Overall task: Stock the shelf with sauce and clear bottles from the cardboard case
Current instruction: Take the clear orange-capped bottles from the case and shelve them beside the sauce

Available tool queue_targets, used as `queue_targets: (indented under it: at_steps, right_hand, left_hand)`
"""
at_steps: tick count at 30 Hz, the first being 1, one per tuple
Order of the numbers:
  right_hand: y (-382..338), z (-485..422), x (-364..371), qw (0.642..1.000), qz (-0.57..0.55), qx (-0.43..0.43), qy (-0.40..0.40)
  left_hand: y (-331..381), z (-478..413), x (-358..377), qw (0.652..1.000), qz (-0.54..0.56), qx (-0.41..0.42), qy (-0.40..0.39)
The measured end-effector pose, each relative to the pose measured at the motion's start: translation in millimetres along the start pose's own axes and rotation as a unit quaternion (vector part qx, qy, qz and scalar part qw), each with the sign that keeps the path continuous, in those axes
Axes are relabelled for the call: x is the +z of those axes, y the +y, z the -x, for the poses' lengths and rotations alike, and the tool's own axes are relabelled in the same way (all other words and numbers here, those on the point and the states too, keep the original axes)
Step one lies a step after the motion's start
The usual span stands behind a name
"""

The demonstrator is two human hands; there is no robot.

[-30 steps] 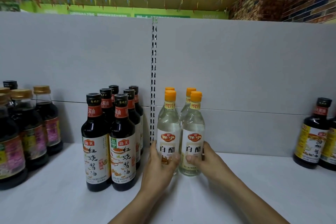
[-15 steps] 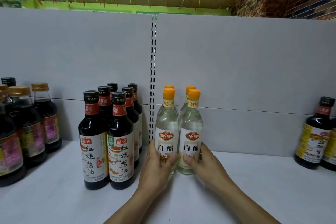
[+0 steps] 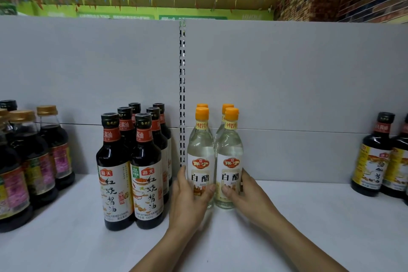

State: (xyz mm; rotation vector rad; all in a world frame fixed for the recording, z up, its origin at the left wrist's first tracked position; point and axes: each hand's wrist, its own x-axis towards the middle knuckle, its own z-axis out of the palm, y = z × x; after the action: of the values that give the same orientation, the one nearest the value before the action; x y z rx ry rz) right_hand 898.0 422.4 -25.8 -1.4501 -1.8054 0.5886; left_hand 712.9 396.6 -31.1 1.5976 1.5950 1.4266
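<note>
Two clear bottles with orange caps stand upright side by side at the front of the white shelf (image 3: 309, 216), with two more behind them. My left hand (image 3: 189, 201) grips the left front clear bottle (image 3: 200, 152) around its label. My right hand (image 3: 247, 196) grips the right front clear bottle (image 3: 229, 152) the same way. Just left of them stand several dark sauce bottles (image 3: 146, 170) with black caps and white labels. The cardboard case is out of view.
Several bigger dark bottles with gold caps (image 3: 35, 157) crowd the shelf's left end. Dark bottles with yellow labels (image 3: 373, 161) stand at the right end. A grey back panel with a slotted upright (image 3: 182, 95) closes the rear. Bare shelf lies between the clear bottles and the right group.
Both hands stay on the two front clear bottles, which sit in almost the same spot. The view has shifted slightly.
</note>
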Motion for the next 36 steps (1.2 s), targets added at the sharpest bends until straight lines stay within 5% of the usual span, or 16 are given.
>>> queue_targets:
  at_steps: [10,20,36]
  right_hand:
    - [-33,25,-17,0.999,0.022,0.026,0.024]
    - [-71,87,-31,0.992,0.065,0.072,0.075]
    - [-83,242,-81,0.934,0.009,0.149,0.324]
  left_hand:
    - [25,27,1,0.988,-0.015,0.112,0.108]
    - [35,46,6,0.979,0.078,0.155,-0.103]
    - [115,137,24,0.894,0.137,0.181,-0.387]
